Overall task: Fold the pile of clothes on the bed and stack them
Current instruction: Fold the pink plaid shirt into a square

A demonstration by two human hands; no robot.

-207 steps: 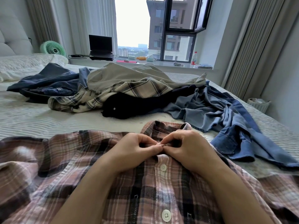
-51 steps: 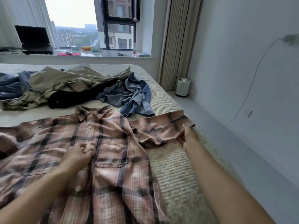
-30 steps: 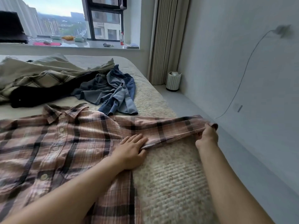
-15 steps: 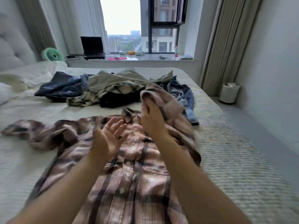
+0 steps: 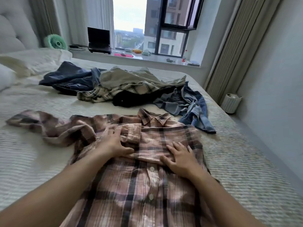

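Note:
A pink and brown plaid shirt lies buttoned, front up, on the bed, collar away from me. Its right sleeve is folded across the chest. My left hand rests flat on that sleeve near the cuff, fingers spread. My right hand presses flat on the sleeve near the shirt's right side. The left sleeve trails out crumpled to the left. Behind the shirt lies the pile of clothes: dark blue, beige, pale plaid, black and a denim shirt.
White pillows lie at the far left by the headboard. On the window sill stand a laptop, a green fan and small items. The bed's right edge drops to the floor, where a small white bin stands.
Half a second ago my right hand held the right sleeve up in the air; now the sleeve lies across the chest and both hands have come down flat on it.

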